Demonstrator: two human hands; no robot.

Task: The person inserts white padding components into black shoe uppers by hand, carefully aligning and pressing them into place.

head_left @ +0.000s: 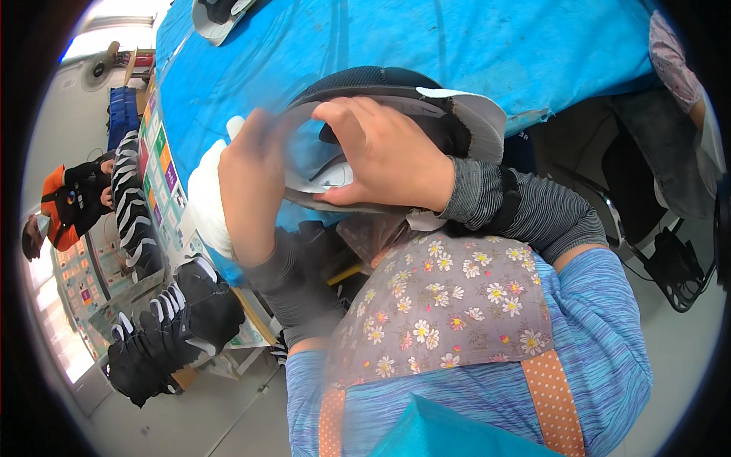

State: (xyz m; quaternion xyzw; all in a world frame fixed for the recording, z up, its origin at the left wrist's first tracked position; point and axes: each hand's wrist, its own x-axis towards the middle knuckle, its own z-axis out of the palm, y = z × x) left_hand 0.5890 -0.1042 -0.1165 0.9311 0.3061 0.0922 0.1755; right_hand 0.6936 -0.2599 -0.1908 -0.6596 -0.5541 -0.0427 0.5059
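A cap with black mesh (373, 77) and a pale grey brim (487, 126) is held at the table's near edge, its opening turned toward me. My right hand (388, 152) grips it, thumb and forefinger curved apart along the opening. Inside, between the fingers, a whitish lining or label shows. At the cap's left side is my left hand (255, 171), raised and smeared by motion; its fingertips blur into the cap's edge, so their grip is unclear. A white rounded bundle (204, 202) lies just beyond my left wrist.
Blue sheeting (533, 46) covers the table. Another cap (217, 23) lies at its far left. Stacks of black caps (175, 324) and black-and-white caps (135, 206) stand to the left. A person in orange and black (68, 202) is beyond them; another person's sleeve (674, 61) shows at right.
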